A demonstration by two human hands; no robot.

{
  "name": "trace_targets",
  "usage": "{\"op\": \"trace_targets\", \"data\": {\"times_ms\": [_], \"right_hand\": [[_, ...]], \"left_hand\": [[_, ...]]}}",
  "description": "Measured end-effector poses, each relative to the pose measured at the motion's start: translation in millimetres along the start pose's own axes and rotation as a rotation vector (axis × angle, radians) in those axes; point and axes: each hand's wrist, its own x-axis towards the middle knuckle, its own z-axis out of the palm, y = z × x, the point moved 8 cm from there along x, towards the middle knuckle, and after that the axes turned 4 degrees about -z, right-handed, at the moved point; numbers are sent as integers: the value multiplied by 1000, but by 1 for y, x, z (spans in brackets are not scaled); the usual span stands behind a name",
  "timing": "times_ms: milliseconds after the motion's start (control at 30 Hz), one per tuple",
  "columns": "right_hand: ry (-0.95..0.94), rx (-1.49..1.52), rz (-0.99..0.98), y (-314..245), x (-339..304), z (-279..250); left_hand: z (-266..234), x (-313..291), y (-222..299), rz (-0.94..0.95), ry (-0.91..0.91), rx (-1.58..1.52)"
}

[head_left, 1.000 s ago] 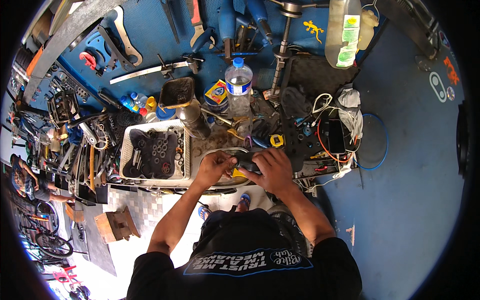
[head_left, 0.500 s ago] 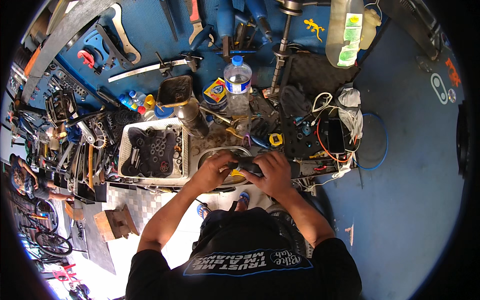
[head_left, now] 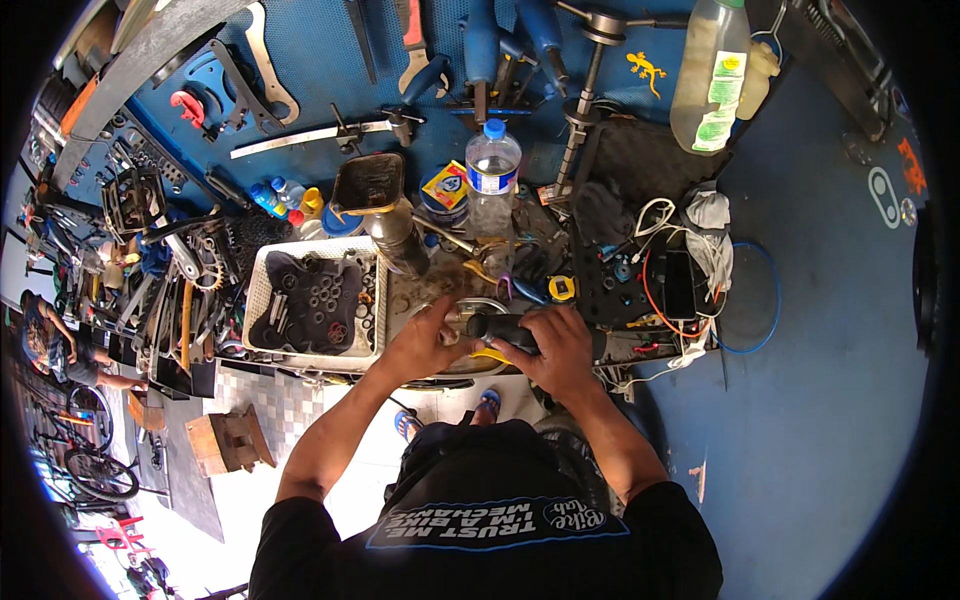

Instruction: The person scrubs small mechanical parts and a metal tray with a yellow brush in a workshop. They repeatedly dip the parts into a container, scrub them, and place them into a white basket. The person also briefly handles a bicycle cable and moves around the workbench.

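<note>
Black cylinder (head_left: 506, 330) in the right hand (head_left: 556, 350), over the bench (head_left: 408, 294)
The right fingers clamp round the cylinder; the left hand (head_left: 424, 346), thumb and fingers apart, is just beside its left end, contact unclear; a round metal dish (head_left: 484, 303) lies below; a white basket (head_left: 257, 292) sits left; farther back are a yellow tape measure (head_left: 562, 289) and a blue-capped bottle (head_left: 492, 182).

White basket (head_left: 380, 310), blue-capped bottle (head_left: 493, 182), yellow gecko figure (head_left: 647, 70).
</note>
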Motion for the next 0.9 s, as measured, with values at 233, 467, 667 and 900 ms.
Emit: {"op": "trace_targets", "data": {"times_ms": [233,467,667,900], "right_hand": [[-6,87,39,4,5,6],[-84,303,403,51,-3,14],[431,347,600,145,27,1],[396,183,580,225,74,57]], "left_hand": [[6,4,-1,63,-111,115],[2,7,16,327,-111,131],[-3,28,-14,179,246,168],[47,94,-135,-507,225,-582]]}}
